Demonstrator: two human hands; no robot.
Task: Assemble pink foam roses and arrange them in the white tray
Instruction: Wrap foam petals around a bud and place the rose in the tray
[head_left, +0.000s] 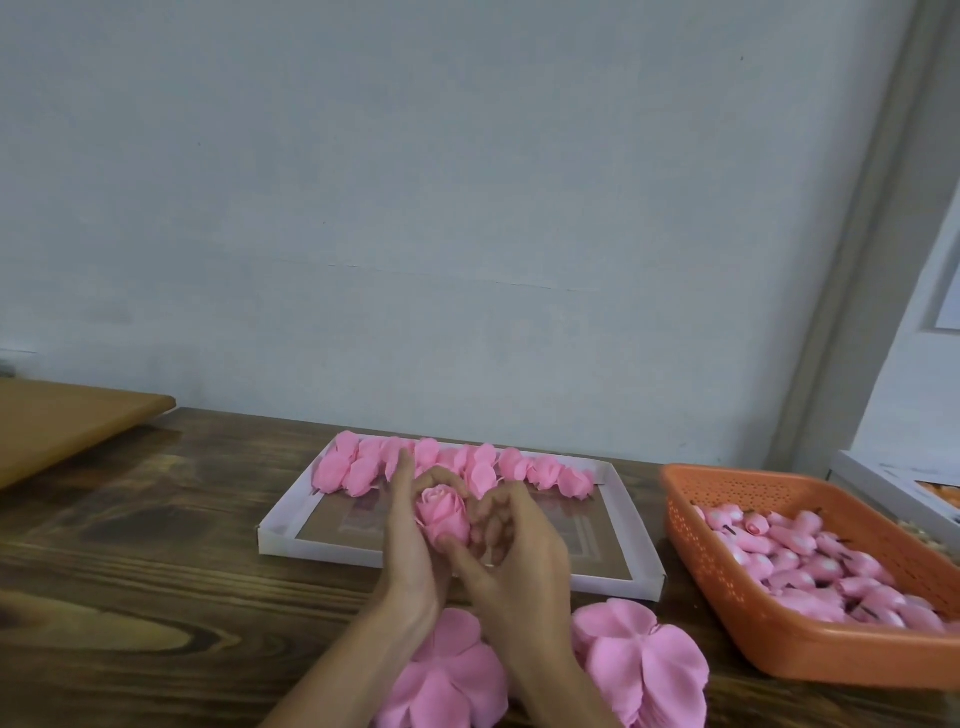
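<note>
Together the left hand (410, 540) and right hand (519, 564) curl round a rose (442, 512) over the tray (322, 552).

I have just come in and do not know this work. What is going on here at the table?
A person holds one pink foam rose in the left hand and right hand, over the white tray. A row of finished roses lies along the tray's far edge; the rest is unfilled. Flat petal stacks lie nearest the person, and an orange basket of buds stands on the right.
</note>
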